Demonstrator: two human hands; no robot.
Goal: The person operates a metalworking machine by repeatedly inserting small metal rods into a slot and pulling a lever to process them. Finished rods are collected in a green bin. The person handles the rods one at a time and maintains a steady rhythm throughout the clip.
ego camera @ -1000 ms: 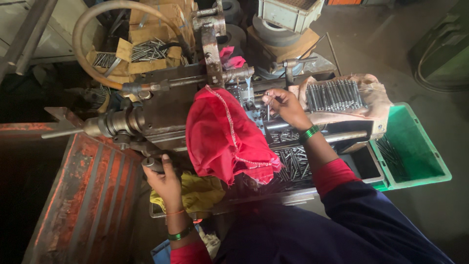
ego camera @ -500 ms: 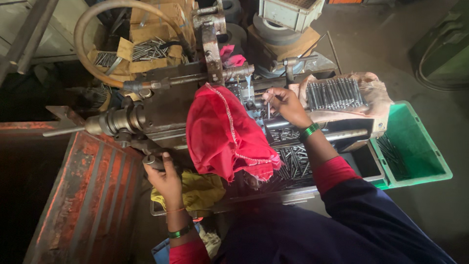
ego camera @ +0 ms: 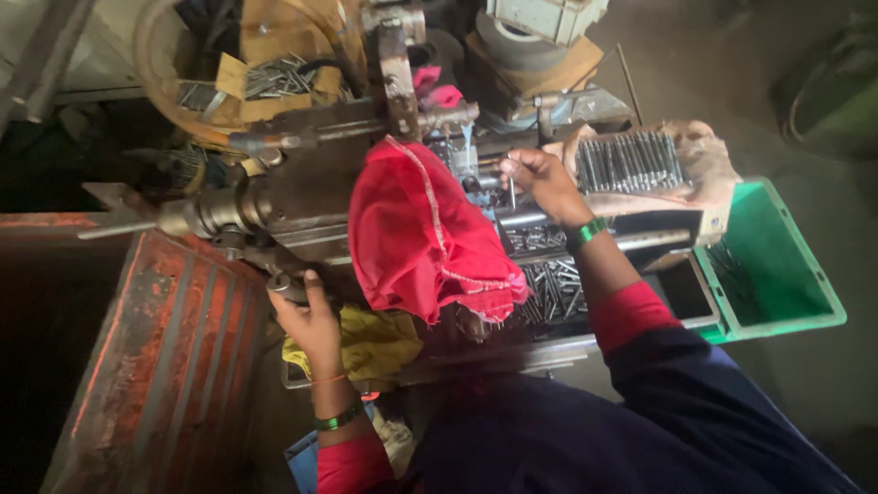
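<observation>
My right hand (ego camera: 541,179) pinches a thin metal rod (ego camera: 511,191) and holds it upright beside the machine's work area, just right of a red cloth (ego camera: 420,236) draped over the machine (ego camera: 302,197). My left hand (ego camera: 309,316) grips a dark lever knob (ego camera: 283,285) at the machine's lower left side. Both wrists wear green bangles. Finished rods lie in a tray (ego camera: 547,284) below my right forearm.
A row of metal rods (ego camera: 629,161) rests on a cloth-covered stand at right. A green plastic crate (ego camera: 770,265) stands further right. A rusty orange metal frame (ego camera: 155,357) fills the left. A yellow cloth (ego camera: 370,340) lies under the machine. A cardboard box of rods (ego camera: 274,78) sits behind.
My right hand has stayed near the work area with the rod. My left hand has stayed on the lever, shifting only slightly.
</observation>
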